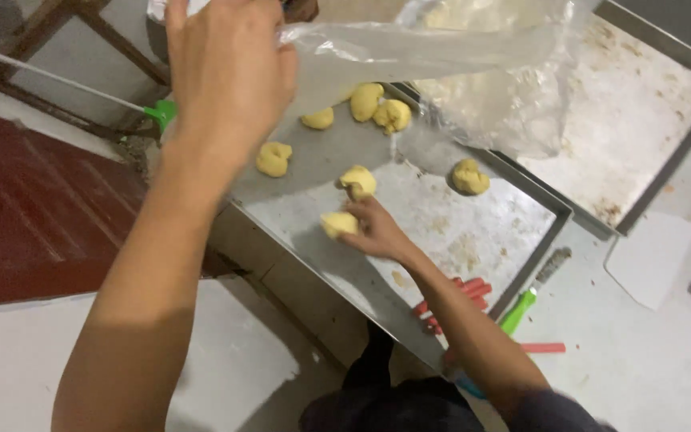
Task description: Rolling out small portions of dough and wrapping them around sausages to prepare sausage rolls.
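At lower centre, red sticks and a green-handled knife lie beside a metal baking tray. Mid-frame, the right hand pinches a yellow dough piece on the tray. Further up, the left hand grips a clear plastic sheet above more dough pieces.

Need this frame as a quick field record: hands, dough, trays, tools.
left hand: raised, gripping clear plastic sheet
right hand: on a yellow dough piece
dough: seven yellow pieces visible on near metal tray
second tray: beside it, partly under the plastic
tools: green-handled knife, red sticks by the tray edge
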